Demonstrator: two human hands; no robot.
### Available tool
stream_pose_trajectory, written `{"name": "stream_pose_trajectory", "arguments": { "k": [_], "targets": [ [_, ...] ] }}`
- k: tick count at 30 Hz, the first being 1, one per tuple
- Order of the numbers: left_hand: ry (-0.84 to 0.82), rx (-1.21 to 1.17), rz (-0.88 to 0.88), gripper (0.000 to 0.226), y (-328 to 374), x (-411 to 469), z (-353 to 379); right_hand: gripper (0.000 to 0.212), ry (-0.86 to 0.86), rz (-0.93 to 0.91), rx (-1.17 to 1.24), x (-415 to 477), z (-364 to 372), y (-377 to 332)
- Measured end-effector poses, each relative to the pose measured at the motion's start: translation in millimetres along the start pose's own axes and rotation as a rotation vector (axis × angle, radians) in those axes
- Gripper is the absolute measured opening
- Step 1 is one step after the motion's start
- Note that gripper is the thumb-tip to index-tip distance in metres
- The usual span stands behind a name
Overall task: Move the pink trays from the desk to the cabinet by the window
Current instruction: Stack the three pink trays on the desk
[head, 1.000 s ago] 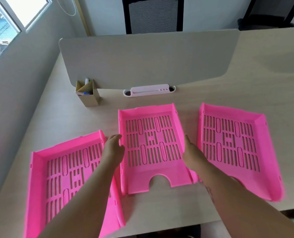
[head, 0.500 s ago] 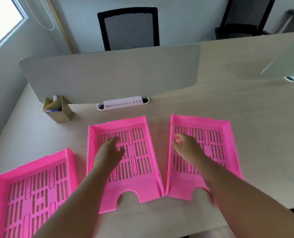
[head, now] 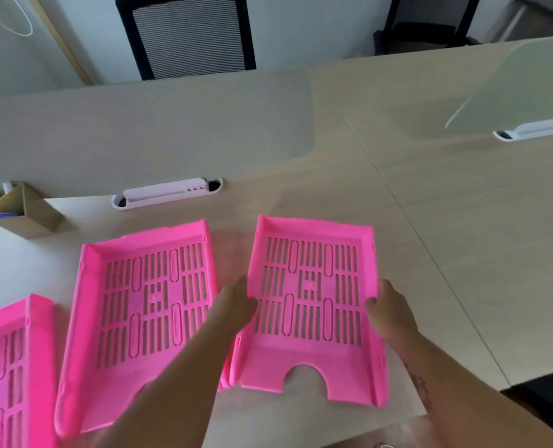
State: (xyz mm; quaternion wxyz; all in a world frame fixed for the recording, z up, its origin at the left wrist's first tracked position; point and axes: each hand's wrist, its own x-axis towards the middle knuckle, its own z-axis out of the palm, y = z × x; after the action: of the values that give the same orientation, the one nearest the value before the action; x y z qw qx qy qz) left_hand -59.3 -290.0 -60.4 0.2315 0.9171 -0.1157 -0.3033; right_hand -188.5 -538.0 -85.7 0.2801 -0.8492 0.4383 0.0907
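Observation:
Three pink slotted trays lie flat on the pale wooden desk (head: 446, 227). The right tray (head: 310, 305) sits between my hands. My left hand (head: 236, 305) grips its left wall and my right hand (head: 388, 308) grips its right wall. The middle tray (head: 139, 318) lies just left of it, partly under my left forearm. The left tray (head: 7, 367) is cut off by the frame's edge. No cabinet or window is in view.
A grey divider panel (head: 146, 134) stands behind the trays, with a white cable grommet (head: 167, 193) at its foot. A cardboard pen holder (head: 16, 208) stands at far left. Black chairs (head: 188, 37) sit beyond the desk. A second panel (head: 520, 88) is at right.
The view swung right, away from the window. My hands left the middle tray and moved onto the right tray, closing on its two side walls.

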Motion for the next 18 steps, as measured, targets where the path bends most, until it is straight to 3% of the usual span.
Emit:
{"name": "stream_pose_trajectory", "arguments": {
  "k": [4, 10, 16, 18],
  "targets": [
    [-0.015, -0.001, -0.013, 0.029, 10, 2, -13, 0.022, 0.02, -0.068, 0.029, 6, -16, -6],
    [0.11, -0.006, 0.018, 0.021, 10, -12, -61, 0.012, 0.155, -0.279, 0.029, -4, -49, -58],
    [0.29, 0.016, -0.11, 0.018, -74, -54, -121, 0.007, -0.006, -0.46, 0.079, -37, 0, -147],
    [0.334, 0.037, -0.173, 0.009, -109, -68, -138, 0.017, -0.072, -0.5, 0.099, -53, 25, -177]
  ]
}}
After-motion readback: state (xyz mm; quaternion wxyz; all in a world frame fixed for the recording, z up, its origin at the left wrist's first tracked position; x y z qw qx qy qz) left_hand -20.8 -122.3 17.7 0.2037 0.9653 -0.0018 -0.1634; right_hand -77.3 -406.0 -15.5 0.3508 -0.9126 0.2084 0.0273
